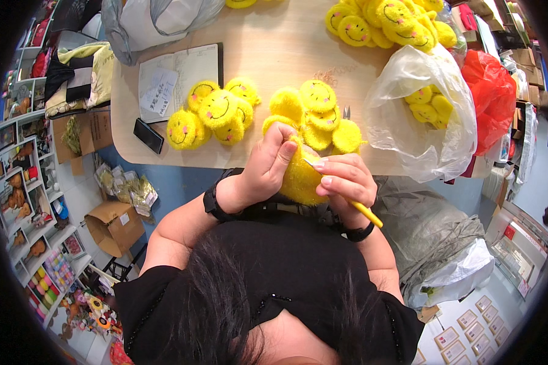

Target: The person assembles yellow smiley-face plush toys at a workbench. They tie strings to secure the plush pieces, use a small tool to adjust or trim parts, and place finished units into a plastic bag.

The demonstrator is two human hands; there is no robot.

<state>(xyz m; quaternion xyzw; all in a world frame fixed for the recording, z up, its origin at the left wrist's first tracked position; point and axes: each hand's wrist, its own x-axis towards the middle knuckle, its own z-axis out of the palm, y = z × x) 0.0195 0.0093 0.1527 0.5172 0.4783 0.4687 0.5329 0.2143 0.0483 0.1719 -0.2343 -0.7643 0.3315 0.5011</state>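
Note:
My left hand (269,166) pinches the upper edge of a fuzzy yellow round piece (301,180) between thumb and fingers. In my right hand (349,180) is a crochet hook with a yellow handle (367,214); its metal tip meets the yarn of the piece. The side of the piece turned to me shows plain yellow. Just beyond my hands lie several more yellow discs (318,96), some with stitched smiling faces and pink cheeks. To their left is a heap of stuffed smiley faces (219,109). Small thread snips (346,113) lie beside the discs.
An open notebook (182,73) with a handwritten slip and a phone (148,136) lie at the left. A translucent plastic bag (392,137) holding smiley pieces and a red bag (488,100) stand right. More smileys (392,23) pile behind. Loose brown threads (333,75) lie mid-table.

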